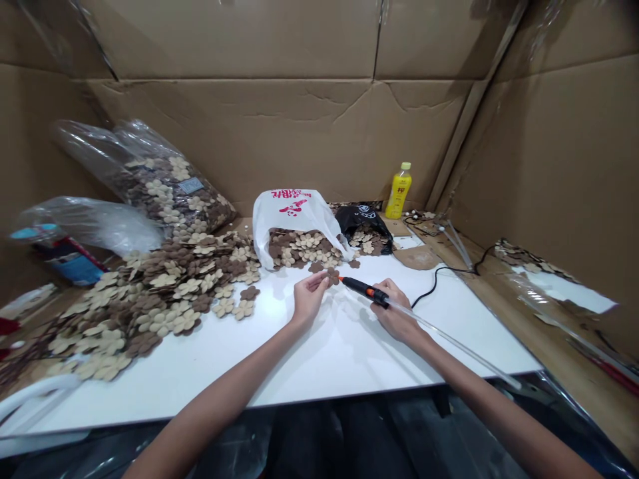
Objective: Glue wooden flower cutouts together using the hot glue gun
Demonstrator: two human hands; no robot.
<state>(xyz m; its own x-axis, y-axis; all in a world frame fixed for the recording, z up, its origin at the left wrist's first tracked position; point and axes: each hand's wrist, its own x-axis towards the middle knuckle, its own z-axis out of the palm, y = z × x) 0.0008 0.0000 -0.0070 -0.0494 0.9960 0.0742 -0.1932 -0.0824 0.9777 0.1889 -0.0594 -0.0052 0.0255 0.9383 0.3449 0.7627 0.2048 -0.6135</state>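
My left hand (pixel 310 296) pinches a brown flower cutout (pixel 333 275) between thumb and fingers, above the white board (pixel 299 366). Wrapped round a black and orange glue gun (pixel 364 290) is my right hand (pixel 394 309). The gun's orange nozzle points left and meets or nearly meets the flower; whether glue is coming out is too small to tell. A long clear glue stick (pixel 459 346) runs out of its back end, over my right forearm. Just behind my left hand, a white plastic bag (pixel 289 216) lies with beige and brown flowers spilling from its mouth.
A large heap of flower cutouts (pixel 170 286) covers the left side, before a clear bag of flowers (pixel 174 193). Behind stand a black bag (pixel 362 218) and a yellow bottle (pixel 399 193). A black cord (pixel 439 271) crosses the right side. Cardboard walls (pixel 239 126) enclose the table.
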